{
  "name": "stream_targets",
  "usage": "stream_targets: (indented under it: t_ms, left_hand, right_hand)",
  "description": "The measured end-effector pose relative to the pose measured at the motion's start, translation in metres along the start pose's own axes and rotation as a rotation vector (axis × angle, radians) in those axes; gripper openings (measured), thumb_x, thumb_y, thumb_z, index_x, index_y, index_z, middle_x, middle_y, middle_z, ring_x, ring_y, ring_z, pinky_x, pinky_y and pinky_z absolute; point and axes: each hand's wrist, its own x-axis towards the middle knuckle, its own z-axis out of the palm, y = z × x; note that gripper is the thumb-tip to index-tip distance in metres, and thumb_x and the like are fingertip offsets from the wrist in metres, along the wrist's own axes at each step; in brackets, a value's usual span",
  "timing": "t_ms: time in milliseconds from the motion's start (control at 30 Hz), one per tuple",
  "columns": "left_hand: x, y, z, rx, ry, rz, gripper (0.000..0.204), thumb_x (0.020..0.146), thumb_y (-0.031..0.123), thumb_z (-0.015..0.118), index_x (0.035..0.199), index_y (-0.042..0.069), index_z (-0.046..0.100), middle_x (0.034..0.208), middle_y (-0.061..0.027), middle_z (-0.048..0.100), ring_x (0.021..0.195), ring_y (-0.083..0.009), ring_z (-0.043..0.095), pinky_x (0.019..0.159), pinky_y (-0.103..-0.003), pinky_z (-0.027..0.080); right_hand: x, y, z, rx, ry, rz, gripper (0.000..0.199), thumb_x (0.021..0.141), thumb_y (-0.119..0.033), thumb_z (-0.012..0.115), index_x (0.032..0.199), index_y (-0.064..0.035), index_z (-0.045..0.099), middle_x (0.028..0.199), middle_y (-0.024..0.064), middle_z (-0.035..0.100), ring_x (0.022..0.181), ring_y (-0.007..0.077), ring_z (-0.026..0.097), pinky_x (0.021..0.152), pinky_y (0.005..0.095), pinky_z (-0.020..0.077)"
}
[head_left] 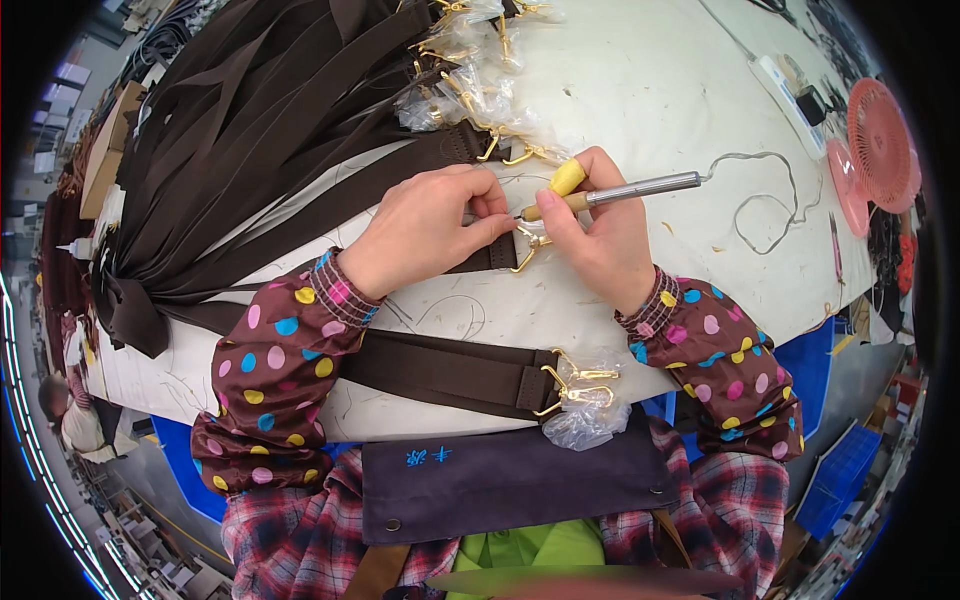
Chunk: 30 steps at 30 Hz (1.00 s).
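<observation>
My right hand [600, 220] grips a pen-shaped hot tool [640, 188] with a wooden grip, a metal barrel and a grey cord. A yellow cover [568, 177] sits at my index finger. The tool's tip points left, close to my left fingertips. My left hand [430, 225] is closed, thumb and fingers pinched at the end of a dark brown strap [490, 258], mostly hidden beneath it. A gold snap hook [530, 243] hangs from that end. Nearer me lies another brown strap [450, 372], its gold hooks [575, 383] partly in a clear plastic wrap [588, 425].
Many brown straps [250, 110] are heaped at the far left, with plastic-wrapped gold hooks [470, 90] at their ends. A power strip [790, 105] and a pink fan [880, 145] stand at the far right. The tool's cord [765, 157] loops across the white table [640, 100].
</observation>
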Motion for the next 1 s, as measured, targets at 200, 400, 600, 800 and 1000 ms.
stream_targets:
  t_ms: [200,400,600,800,1000]
  left_hand:
    - [-0.001,-0.013,0.001,-0.311,-0.044,-0.153,0.018,0.088,0.020,0.064,0.089,0.004,0.058,0.078,-0.0040,0.062,0.063,-0.0121,0.055,0.056,-0.028,0.046]
    - [-0.001,-0.013,-0.001,-0.610,-0.079,-0.228,0.010,0.095,0.015,0.055,0.093,0.007,0.049,0.082,0.0019,0.060,0.067,-0.0018,0.051,0.057,-0.017,0.045]
    - [-0.002,-0.011,-0.002,-0.618,-0.084,-0.225,0.010,0.096,0.014,0.054,0.093,0.007,0.048,0.083,0.0013,0.060,0.067,-0.0023,0.051,0.057,-0.017,0.045]
    - [-0.001,-0.013,0.001,-0.604,-0.085,-0.237,0.010,0.096,0.014,0.054,0.093,0.007,0.048,0.083,0.0017,0.059,0.068,-0.0023,0.051,0.057,-0.017,0.045]
    - [0.000,-0.011,0.000,-0.602,-0.086,-0.236,0.010,0.096,0.014,0.054,0.093,0.007,0.048,0.082,0.0019,0.059,0.068,-0.0021,0.051,0.057,-0.017,0.045]
  right_hand:
    - [-0.001,0.002,0.003,0.046,-0.063,0.046,0.019,0.085,-0.013,0.065,0.087,-0.0036,0.048,0.066,0.0002,0.053,0.054,0.0045,0.044,0.048,0.0222,0.0355]
    - [0.001,0.004,0.003,-0.017,-0.081,0.017,0.021,0.085,-0.014,0.066,0.090,-0.0037,0.048,0.066,0.0011,0.055,0.054,0.0050,0.046,0.048,0.0221,0.0368]
    - [0.001,0.003,0.005,-0.054,-0.079,-0.015,0.022,0.084,-0.014,0.066,0.091,-0.0041,0.048,0.067,0.0022,0.056,0.053,0.0063,0.048,0.047,0.0229,0.0379]
    - [0.000,0.008,0.006,-0.070,-0.079,-0.016,0.022,0.085,-0.014,0.066,0.091,-0.0046,0.048,0.066,0.0023,0.056,0.052,0.0074,0.047,0.047,0.0234,0.0377]
    - [0.000,0.008,0.006,-0.085,-0.078,-0.032,0.023,0.084,-0.015,0.067,0.092,-0.0047,0.047,0.066,0.0025,0.056,0.051,0.0078,0.047,0.046,0.0242,0.0373]
